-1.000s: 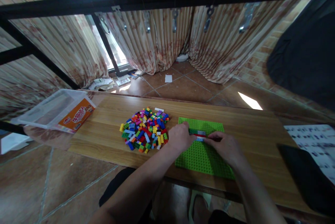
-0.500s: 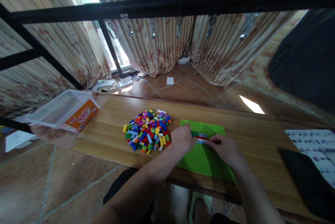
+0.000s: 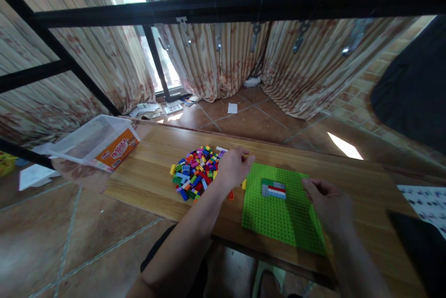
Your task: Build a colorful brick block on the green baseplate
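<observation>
A bright green studded baseplate (image 3: pixel 275 223) lies on the wooden table. Attached near its upper middle is a small flat block of toy bricks (image 3: pixel 275 189) in grey, green, red and white. My left hand (image 3: pixel 234 168) hovers between the plate's left edge and the brick pile, its half-bent fingers apart with no brick visible in them. At the plate's right edge is my right hand (image 3: pixel 329 202), thumb and forefinger drawn together; whether anything is between them is hidden. The heap of loose coloured bricks (image 3: pixel 197 175) lies left of the plate, partly covered by my left hand and forearm.
A clear plastic box (image 3: pixel 94 137) with an orange label stands at the table's left end. A dark flat object (image 3: pixel 414 242) and a printed sheet (image 3: pixel 425 202) are at the right. A black metal bar (image 3: pixel 223 13) with hanging hooks crosses above the table's far side.
Both hands have let go of the small brick block and moved apart, left toward the pile, right to the plate's right edge. The block is now uncovered. The view has shifted slightly left.
</observation>
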Available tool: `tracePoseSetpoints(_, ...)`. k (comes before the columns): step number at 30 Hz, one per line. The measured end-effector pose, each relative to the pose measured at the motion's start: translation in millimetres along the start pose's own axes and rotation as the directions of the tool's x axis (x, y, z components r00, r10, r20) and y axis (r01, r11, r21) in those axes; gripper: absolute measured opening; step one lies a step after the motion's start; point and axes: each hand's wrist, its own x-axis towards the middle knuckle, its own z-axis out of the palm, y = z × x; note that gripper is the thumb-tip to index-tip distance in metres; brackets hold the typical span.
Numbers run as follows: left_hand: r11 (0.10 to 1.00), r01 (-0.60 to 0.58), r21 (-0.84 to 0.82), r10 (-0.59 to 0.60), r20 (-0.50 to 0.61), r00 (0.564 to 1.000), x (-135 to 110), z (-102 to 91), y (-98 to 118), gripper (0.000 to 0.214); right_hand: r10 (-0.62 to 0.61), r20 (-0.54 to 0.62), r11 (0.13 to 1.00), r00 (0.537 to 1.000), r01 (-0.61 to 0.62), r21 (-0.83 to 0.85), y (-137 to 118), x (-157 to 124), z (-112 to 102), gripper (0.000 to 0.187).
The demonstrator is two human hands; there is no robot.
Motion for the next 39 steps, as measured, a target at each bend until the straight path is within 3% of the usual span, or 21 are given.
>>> tracePoseSetpoints(5,0.975,-0.002,-0.222,-0.043,-0.198,0.979,12.9,-31.2,-22.3,0.026,-0.108,0.022,0.993,0.994,0.108,-0.039,-20.2,-12.8,13.8,0.040)
tracePoseSetpoints(9,0.876,-0.018,-0.483,-0.149,-0.307,0.940,18.6,-52.0,-35.4,0.022,-0.226,0.130,0.974,0.965,0.228,-0.001,-37.1,-31.4,35.4,0.037)
tracePoseSetpoints(12,0.805,-0.047,-0.592,-0.196,-0.339,0.920,18.6,-61.5,-39.2,0.017,-0.351,0.218,0.936,0.911,0.347,0.057,-48.8,-48.9,53.6,0.035)
tracePoseSetpoints(21,0.740,-0.069,-0.669,-0.285,-0.405,0.869,14.9,-85.0,-52.1,0.014,-0.594,0.373,0.795,0.713,0.592,0.133,-56.6,-80.2,88.4,0.023)
tracePoseSetpoints(24,0.716,-0.083,-0.693,-0.323,-0.435,0.841,13.4,-94.5,-57.3,0.013,-0.634,0.368,0.761,0.680,0.633,0.142,-60.0,-86.2,94.1,0.019)
tracePoseSetpoints(28,0.685,-0.103,-0.722,-0.359,-0.457,0.814,11.3,-103.5,-63.7,0.013,-0.723,0.341,0.674,0.601,0.721,0.159,-66.6,-96.1,107.6,0.017)
tracePoseSetpoints(35,0.644,-0.109,-0.757,-0.389,-0.447,0.806,7.7,-112.8,-71.2,0.012,-0.824,0.227,0.550,0.519,0.830,0.098,-74.8,-106.9,132.3,0.015)
tracePoseSetpoints(39,0.631,-0.110,-0.768,-0.401,-0.444,0.801,6.4,-118.2,-75.9,0.012,-0.872,0.207,0.467,0.444,0.881,0.076,-81.5,-112.1,139.3,0.020)
